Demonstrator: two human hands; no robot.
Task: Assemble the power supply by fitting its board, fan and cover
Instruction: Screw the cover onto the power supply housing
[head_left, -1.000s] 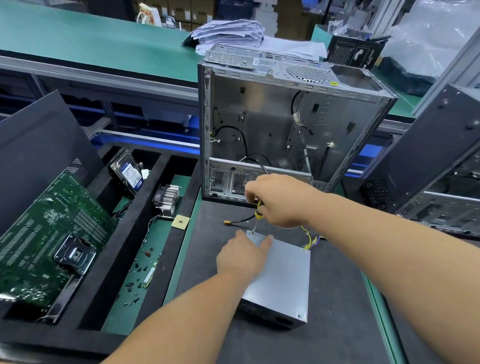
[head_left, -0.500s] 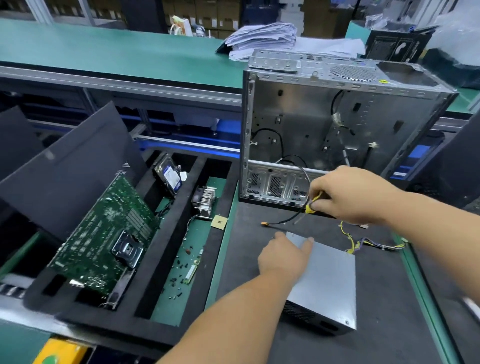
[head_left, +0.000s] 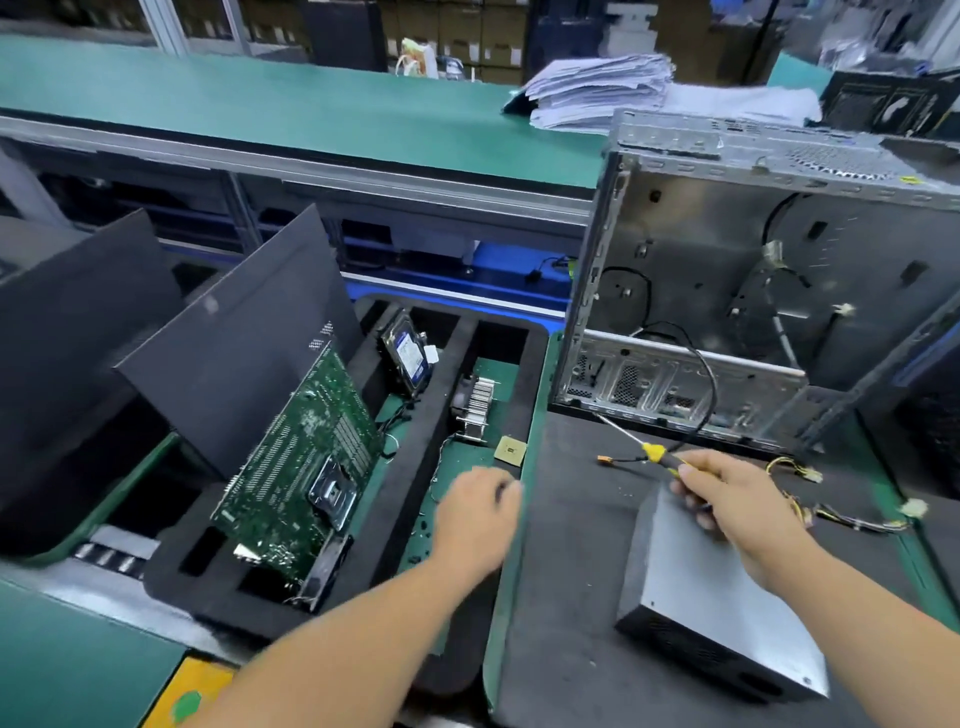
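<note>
In the head view, the power supply (head_left: 727, 597) lies on the dark mat of the table (head_left: 561, 571), cover on, in front of the open computer case (head_left: 753, 291). The right hand (head_left: 737, 512) has its grip clenched around a yellow-handled screwdriver (head_left: 655, 453) above the supply's far corner. The left hand (head_left: 480, 512) reaches over the foam tray (head_left: 426, 452), fingers loosely curled and grasping nothing, above the small screws (head_left: 422, 540) scattered on its green floor. The step looks like fastening the cover; next, 1 screw must be pinched up and carried to the supply.
</note>
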